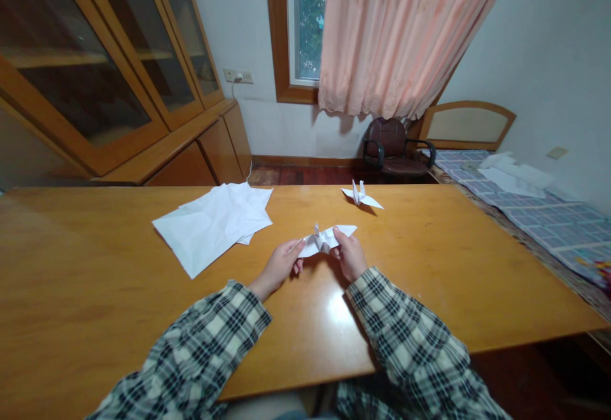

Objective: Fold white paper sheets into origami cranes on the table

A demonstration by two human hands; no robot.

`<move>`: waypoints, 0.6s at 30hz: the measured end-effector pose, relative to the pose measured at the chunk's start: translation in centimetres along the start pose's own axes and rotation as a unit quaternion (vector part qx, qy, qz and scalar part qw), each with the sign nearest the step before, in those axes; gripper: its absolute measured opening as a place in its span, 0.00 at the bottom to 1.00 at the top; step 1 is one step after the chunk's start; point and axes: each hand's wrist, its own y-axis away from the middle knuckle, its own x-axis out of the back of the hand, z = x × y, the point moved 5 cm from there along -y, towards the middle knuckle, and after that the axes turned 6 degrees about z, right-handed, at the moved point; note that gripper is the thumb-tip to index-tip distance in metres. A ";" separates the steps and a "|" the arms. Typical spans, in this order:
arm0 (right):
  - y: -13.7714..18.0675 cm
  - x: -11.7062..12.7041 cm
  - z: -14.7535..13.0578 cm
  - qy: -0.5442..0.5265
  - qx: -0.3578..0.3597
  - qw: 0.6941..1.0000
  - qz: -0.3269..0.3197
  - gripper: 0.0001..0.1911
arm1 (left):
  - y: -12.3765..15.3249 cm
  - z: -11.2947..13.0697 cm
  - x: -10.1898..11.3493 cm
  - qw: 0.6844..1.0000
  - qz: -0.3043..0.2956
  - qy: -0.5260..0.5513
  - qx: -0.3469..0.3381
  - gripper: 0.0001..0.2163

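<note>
Between my two hands, just above the table, is a white paper crane with its wings spread out to either side. My left hand pinches the left wing, thumb on top and fingers beneath. The right wing is gripped by my right hand, its tip sticking out past the thumb. Folded points stand up and hang down at the crane's middle. Farther back and a little to the right, a second paper crane rests on the table, wings out, touched by neither hand.
A loose stack of creased white paper sheets lies on the wooden table, left of my hands. Beyond the table are a brown armchair, a glass-doored cabinet at left and a bed at right.
</note>
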 end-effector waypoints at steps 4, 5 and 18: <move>0.1 0.0 -0.2 0.012 0.002 1.000 0.003 0.18 | 0.0 0.1 0.0 1.000 0.006 0.003 0.003 0.21; 0.1 0.0 -0.2 0.016 0.003 1.000 0.006 0.18 | 0.1 0.2 0.0 1.000 0.012 0.005 0.003 0.21; 0.1 0.3 -0.2 0.051 0.015 0.998 0.024 0.18 | 0.2 0.4 0.1 0.999 0.030 0.009 0.009 0.21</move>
